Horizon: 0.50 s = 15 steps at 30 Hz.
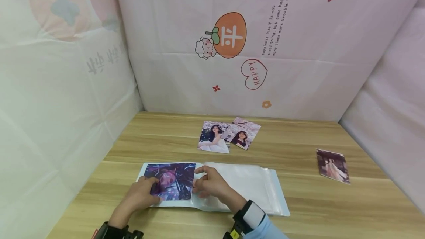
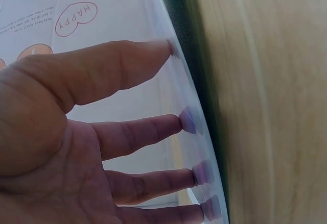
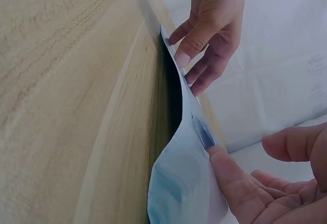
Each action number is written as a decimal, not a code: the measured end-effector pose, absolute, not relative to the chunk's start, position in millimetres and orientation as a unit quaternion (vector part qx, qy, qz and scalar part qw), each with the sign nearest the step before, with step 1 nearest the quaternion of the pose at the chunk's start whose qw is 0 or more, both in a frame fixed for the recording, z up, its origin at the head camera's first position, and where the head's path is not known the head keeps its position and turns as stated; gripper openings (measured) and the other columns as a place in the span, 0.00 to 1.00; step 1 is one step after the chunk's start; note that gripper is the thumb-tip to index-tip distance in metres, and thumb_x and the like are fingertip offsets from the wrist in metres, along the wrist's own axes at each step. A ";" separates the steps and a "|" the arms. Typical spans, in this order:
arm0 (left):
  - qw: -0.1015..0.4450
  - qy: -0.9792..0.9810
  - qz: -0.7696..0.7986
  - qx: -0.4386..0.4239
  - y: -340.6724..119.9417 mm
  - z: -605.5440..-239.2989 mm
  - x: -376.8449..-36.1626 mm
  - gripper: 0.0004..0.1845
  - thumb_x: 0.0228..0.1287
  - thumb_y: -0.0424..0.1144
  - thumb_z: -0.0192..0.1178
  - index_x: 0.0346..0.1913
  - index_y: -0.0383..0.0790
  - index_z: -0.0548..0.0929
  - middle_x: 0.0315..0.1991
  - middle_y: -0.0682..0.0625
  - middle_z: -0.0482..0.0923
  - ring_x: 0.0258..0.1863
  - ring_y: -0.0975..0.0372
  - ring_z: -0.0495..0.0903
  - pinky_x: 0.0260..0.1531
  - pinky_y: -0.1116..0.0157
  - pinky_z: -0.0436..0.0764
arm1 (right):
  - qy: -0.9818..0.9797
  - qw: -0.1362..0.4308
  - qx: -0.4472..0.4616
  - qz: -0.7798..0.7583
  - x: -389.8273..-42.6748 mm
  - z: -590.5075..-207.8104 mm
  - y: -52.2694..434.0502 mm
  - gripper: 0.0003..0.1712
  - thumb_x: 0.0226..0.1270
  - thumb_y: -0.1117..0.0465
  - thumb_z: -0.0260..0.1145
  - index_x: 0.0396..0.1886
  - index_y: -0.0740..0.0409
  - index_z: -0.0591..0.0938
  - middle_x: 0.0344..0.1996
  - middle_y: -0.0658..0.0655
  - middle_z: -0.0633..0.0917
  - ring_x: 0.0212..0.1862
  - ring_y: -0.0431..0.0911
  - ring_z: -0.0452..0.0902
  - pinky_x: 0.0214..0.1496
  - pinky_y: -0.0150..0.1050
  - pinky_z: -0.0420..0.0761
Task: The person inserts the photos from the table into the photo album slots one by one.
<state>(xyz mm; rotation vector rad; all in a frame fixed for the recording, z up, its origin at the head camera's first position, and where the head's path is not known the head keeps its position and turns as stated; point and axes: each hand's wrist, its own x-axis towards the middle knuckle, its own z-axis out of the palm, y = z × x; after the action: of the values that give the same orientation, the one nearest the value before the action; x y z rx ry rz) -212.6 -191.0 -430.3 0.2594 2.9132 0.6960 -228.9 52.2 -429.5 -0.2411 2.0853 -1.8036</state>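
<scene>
Both hands down at the near edge of the tabletop (image 1: 299,198), working an open photo album (image 1: 245,187) w/ clear plastic sleeves. Left hand (image 1: 139,194) lies on the purple-toned photo (image 1: 172,180) on the album's left page, fingers (image 2: 153,127) stretched out straight, tips pressing flat on the glossy sheet. Right hand (image 1: 210,185) sits at the photo's right edge, near the album's middle; fingers bent, thumb (image 3: 225,178) and forefinger closing on the sleeve's edge, plastic bowing up off the wood in the right wrist view. Further back, toward the middle of the tabletop, two portrait prints (image 1: 227,135) overlap, one straight, one tilted. Another print (image 1: 333,165) lies alone near the right edge, well apart from the album. Patterned cloth backdrop (image 1: 265,47) w/ orange fruit & a "HAPPY" heart rises behind the far edge.
</scene>
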 end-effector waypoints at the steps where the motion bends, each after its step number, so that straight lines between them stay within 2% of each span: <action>1: 0.068 0.967 0.229 0.087 -190.9 -430.2 -212.8 0.32 0.39 0.42 0.73 0.50 0.31 0.78 0.40 0.39 0.72 0.37 0.47 0.73 0.41 0.46 0.73 | 0.740 0.188 -0.085 -0.641 -229.2 -429.3 52.5 0.21 0.61 0.70 0.59 0.54 0.72 0.69 0.29 0.62 0.81 0.33 0.54 0.81 0.30 0.45 0.82; 8: 0.071 0.968 0.226 0.086 -190.4 -428.8 -213.5 0.32 0.39 0.43 0.74 0.50 0.31 0.78 0.40 0.38 0.72 0.37 0.47 0.73 0.41 0.46 0.73 | 0.750 0.205 -0.109 -0.619 -229.7 -423.3 60.7 0.23 0.62 0.68 0.60 0.57 0.71 0.68 0.32 0.60 0.79 0.36 0.54 0.81 0.32 0.45 0.82; 15: 0.077 0.967 0.226 0.086 -190.1 -430.4 -214.6 0.33 0.40 0.43 0.74 0.51 0.30 0.77 0.39 0.39 0.72 0.38 0.46 0.73 0.41 0.46 0.74 | 0.784 0.172 -0.140 -0.580 -233.8 -419.2 93.1 0.25 0.63 0.65 0.60 0.58 0.72 0.68 0.32 0.59 0.80 0.33 0.51 0.79 0.29 0.43 0.81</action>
<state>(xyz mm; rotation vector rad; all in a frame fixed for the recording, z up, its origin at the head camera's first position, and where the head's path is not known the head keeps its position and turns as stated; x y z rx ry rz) -214.6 -190.1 -430.4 0.2563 2.8987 0.6782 -233.8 93.1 -419.2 -0.3972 2.2250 -1.6471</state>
